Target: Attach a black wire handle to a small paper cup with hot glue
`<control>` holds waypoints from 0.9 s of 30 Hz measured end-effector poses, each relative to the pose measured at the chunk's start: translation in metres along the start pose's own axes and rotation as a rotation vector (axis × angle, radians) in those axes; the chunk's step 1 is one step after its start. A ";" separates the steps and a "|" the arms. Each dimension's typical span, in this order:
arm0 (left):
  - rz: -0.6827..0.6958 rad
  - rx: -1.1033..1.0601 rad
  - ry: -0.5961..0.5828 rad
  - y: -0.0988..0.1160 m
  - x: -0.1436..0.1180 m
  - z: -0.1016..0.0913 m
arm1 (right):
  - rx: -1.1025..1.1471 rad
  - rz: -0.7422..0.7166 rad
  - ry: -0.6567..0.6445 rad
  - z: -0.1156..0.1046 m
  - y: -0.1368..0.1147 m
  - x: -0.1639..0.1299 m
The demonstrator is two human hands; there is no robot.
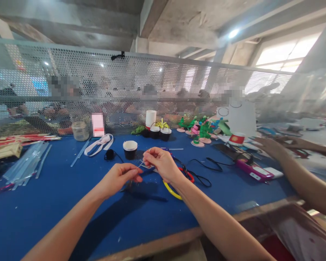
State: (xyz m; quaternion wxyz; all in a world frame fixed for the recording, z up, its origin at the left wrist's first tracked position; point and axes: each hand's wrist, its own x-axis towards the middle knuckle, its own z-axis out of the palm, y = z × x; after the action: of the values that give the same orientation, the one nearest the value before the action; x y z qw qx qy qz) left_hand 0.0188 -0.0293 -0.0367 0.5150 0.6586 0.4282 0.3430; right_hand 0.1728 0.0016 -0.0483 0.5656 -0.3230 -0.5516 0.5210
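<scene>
Above the blue table, my left hand (pixel 122 177) is closed, thumb and fingers pinching one end of a thin pale strand (pixel 140 165). My right hand (pixel 162 163), also in a pinch, grips the strand's other end, a little higher and to the right. Whether the strand is thread or wire is too fine to tell. Just behind the hands stands a small black-and-white cup (pixel 130 148). Beneath my right wrist lie looped handles, one yellow (pixel 171 191) and one red (pixel 190 176), partly covered by the arm.
Clear glue sticks (pixel 27 163) lie left, near a glass jar (pixel 80 131) and a white ribbon (pixel 99 145). Small black-and-white buckets (pixel 165 134) and green craft pieces (pixel 205 129) stand behind. At right are black cords (pixel 214 165), a purple device (pixel 254 171) and another person's arm (pixel 296 174).
</scene>
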 end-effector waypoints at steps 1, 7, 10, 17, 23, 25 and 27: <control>0.007 0.011 -0.011 -0.001 0.000 -0.001 | -0.003 -0.001 -0.016 0.000 0.000 0.000; -0.007 -0.055 -0.030 -0.008 0.001 0.001 | -0.121 -0.035 -0.152 0.006 0.002 -0.006; -0.048 -0.102 0.011 -0.008 0.000 0.006 | -0.158 -0.059 -0.111 0.009 0.003 -0.007; -0.138 -0.186 0.029 -0.008 0.001 0.005 | -0.224 -0.097 -0.071 0.009 -0.001 -0.009; -0.139 -0.249 -0.167 -0.010 -0.002 -0.016 | -0.152 -0.063 -0.013 0.001 -0.006 -0.004; -0.120 -0.207 -0.185 -0.009 -0.003 -0.016 | -0.138 -0.052 -0.003 -0.001 -0.006 -0.003; -0.102 -0.147 -0.182 -0.008 -0.003 -0.012 | -0.137 -0.036 -0.006 -0.002 -0.006 -0.002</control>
State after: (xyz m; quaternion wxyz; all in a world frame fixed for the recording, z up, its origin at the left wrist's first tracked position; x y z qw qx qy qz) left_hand 0.0053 -0.0263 -0.0412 0.6153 0.6250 0.3863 0.2856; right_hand 0.1764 -0.0018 -0.0436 0.5498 -0.3492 -0.5934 0.4728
